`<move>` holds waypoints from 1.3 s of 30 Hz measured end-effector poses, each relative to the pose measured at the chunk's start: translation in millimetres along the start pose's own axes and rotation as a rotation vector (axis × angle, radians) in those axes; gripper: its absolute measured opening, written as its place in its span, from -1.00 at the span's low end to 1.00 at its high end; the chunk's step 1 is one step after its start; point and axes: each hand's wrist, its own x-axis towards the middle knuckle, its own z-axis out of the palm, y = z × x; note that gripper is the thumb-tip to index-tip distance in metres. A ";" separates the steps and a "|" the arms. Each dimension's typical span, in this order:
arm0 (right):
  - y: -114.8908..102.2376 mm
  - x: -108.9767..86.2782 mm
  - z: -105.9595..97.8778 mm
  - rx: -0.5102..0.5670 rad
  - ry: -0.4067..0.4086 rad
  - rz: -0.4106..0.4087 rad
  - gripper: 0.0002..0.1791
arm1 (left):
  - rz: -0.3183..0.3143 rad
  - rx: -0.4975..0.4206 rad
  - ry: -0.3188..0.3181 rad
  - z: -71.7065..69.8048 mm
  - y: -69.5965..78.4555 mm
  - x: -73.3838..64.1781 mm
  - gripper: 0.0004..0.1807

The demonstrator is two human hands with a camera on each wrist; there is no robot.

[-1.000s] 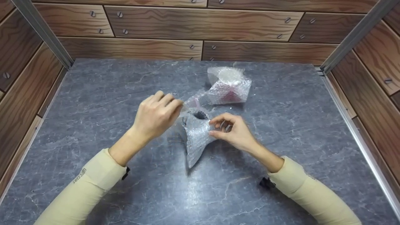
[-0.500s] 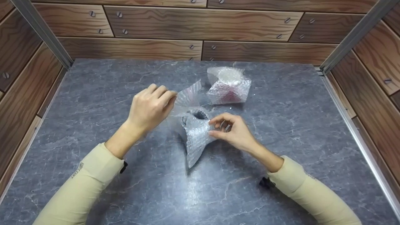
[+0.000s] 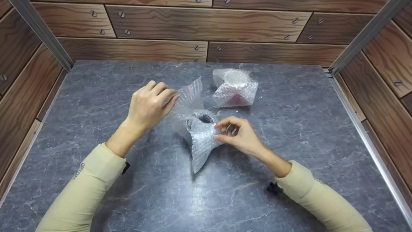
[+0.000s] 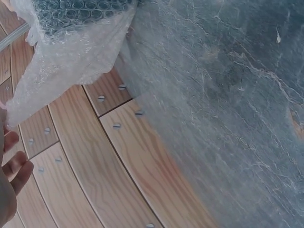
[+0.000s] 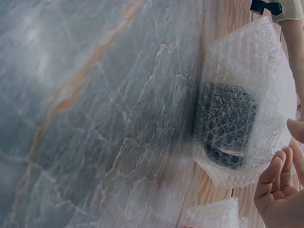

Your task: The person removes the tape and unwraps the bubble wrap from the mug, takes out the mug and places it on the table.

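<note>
A dark object [image 5: 230,111] stands in clear bubble wrap [image 3: 202,141] at the middle of the table; its kind is blurred by the bubbles. In the head view a dark hollow shows at the top of the bundle. My left hand [image 3: 148,104] pinches a loose end of the wrap, drawn up and away to the left of the bundle. That raised sheet also hangs from the fingers in the left wrist view. On the bundle's right side, my right hand [image 3: 239,135] holds the wrap between thumb and fingertips.
Behind and to the right stands a second bundle [image 3: 236,93] in bubble wrap, with something reddish inside and a pale round top. The grey marbled table [image 3: 289,129] is bounded by wood-patterned walls [image 3: 209,25] and metal rails.
My left hand has moved up and left, pulling the loose end of bubble wrap away from the bundle, where it fans out. The right hand and second bundle have stayed put.
</note>
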 end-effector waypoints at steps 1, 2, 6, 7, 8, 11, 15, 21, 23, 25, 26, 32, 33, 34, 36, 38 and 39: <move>0.2 0.1 0.0 0.000 0.000 0.000 -0.66 | -0.006 0.004 -0.006 0.1 -0.7 -0.1 -0.84; 0.0 0.3 0.0 0.000 0.000 0.002 -0.66 | -0.012 0.010 -0.014 0.4 -1.5 -0.2 -0.82; -0.4 0.4 -0.2 -0.004 -0.005 0.003 -0.67 | -0.048 0.025 -0.047 1.6 -6.0 -2.4 -0.74; -0.5 0.5 -0.2 -0.006 -0.007 0.004 -0.66 | -0.059 0.029 -0.056 1.9 -7.3 -3.3 -0.72; -0.8 0.5 -0.3 -0.007 -0.009 0.004 -0.66 | -0.069 0.033 -0.066 2.3 -8.5 -4.3 -0.71; -1.1 0.6 -0.3 -0.009 -0.013 0.003 -0.66 | -0.097 0.043 -0.094 3.2 -11.5 -7.0 -0.67; -0.9 0.7 0.0 -0.009 -0.014 0.000 -0.66 | -0.136 0.037 -0.127 4.8 -14.7 -10.2 -0.61; -0.3 0.6 0.1 -0.007 -0.013 -0.007 -0.66 | -0.198 0.038 -0.176 7.5 -19.0 -12.8 -0.58; -0.6 0.4 0.1 -0.003 -0.013 -0.009 -0.66 | -0.211 0.040 -0.189 8.2 -20.3 -13.0 -0.59; -0.5 0.2 0.1 -0.002 -0.014 -0.011 -0.66 | -0.221 0.042 -0.198 8.7 -21.7 -13.5 -0.60; -0.4 0.2 0.2 -0.001 -0.015 -0.011 -0.66 | -0.226 0.042 -0.202 9.0 -22.4 -13.7 -0.60; -0.5 0.2 0.3 -0.004 -0.010 -0.008 -0.66 | -0.248 0.043 -0.209 12.2 -26.4 -15.7 -0.60; -0.5 0.2 0.4 -0.005 -0.010 -0.009 -0.66 | -0.251 0.045 -0.209 13.0 -27.0 -16.3 -0.60; -0.6 0.1 0.5 -0.003 -0.008 -0.007 -0.66 | -0.255 0.046 -0.209 13.8 -27.6 -16.9 -0.61; -0.6 0.0 0.6 0.000 -0.005 -0.003 -0.66 | -0.261 0.048 -0.210 15.7 -28.8 -18.2 -0.61; -0.2 -0.2 0.8 0.002 -0.003 0.001 -0.66 | -0.271 0.048 -0.211 17.4 -29.9 -19.5 -0.60; -0.1 -0.2 0.9 0.003 -0.002 0.003 -0.66 | -0.274 0.048 -0.213 18.1 -30.3 -19.9 -0.60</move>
